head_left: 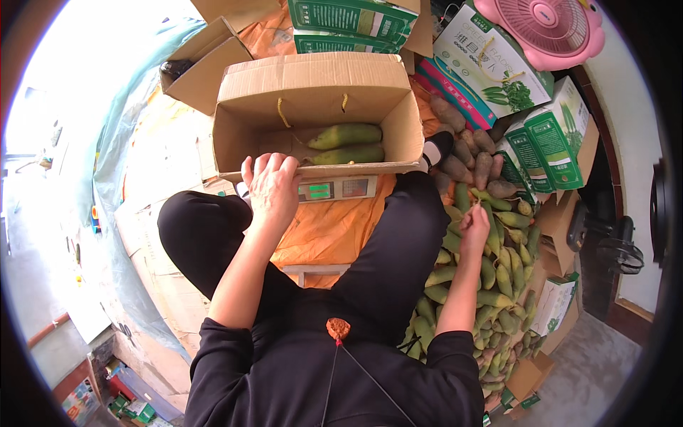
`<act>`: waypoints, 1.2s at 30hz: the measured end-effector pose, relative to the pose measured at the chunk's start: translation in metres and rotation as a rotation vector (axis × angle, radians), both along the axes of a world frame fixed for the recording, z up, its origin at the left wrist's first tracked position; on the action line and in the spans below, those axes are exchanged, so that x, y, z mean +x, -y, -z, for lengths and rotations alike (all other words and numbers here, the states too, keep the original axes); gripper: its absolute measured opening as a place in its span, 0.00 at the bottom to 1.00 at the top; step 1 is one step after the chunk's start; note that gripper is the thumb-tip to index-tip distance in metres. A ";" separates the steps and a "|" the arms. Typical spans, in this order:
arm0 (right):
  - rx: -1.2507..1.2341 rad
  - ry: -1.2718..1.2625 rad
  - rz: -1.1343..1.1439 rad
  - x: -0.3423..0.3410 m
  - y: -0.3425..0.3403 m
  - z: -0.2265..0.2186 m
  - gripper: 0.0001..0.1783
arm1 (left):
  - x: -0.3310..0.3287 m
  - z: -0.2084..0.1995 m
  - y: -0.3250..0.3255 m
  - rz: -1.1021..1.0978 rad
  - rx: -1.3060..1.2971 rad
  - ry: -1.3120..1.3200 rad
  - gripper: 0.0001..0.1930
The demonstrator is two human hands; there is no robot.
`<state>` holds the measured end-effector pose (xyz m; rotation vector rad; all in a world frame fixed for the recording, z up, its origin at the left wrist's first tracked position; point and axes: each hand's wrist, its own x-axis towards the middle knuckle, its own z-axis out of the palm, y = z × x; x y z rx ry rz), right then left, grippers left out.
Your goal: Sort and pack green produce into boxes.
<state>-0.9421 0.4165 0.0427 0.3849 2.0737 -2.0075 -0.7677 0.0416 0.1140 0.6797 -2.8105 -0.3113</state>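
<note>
An open cardboard box (313, 77) stands in front of me on a scale (356, 187) with a green-lit display. Inside it, two green radishes (348, 135) lie side by side at the right. My left hand (274, 186) has its fingers hooked over the box's near edge. To the right, my right hand (475, 226) is closed in a pinch at the tip of a green radish (492, 238), over a large pile of green radishes (504, 274). The fingers partly hide that tip.
Brownish-red root vegetables (482, 165) lie beyond the radish pile. Green-and-white printed cartons (551, 146) and a pink fan (544, 25) stand at the far right. Orange sheeting (320, 238) covers the floor between my legs. Another open carton (206, 67) is at the far left.
</note>
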 end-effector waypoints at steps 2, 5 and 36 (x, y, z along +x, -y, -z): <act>0.059 -0.099 -0.011 -0.004 0.008 -0.035 0.17 | -0.001 0.003 0.001 -0.008 -0.008 0.001 0.09; 0.107 -0.303 -0.031 -0.010 0.019 -0.092 0.17 | 0.001 0.002 0.000 -0.005 -0.009 0.005 0.09; -0.134 -0.582 -0.980 0.021 0.359 -0.193 0.11 | 0.007 0.011 0.005 0.016 0.014 -0.053 0.04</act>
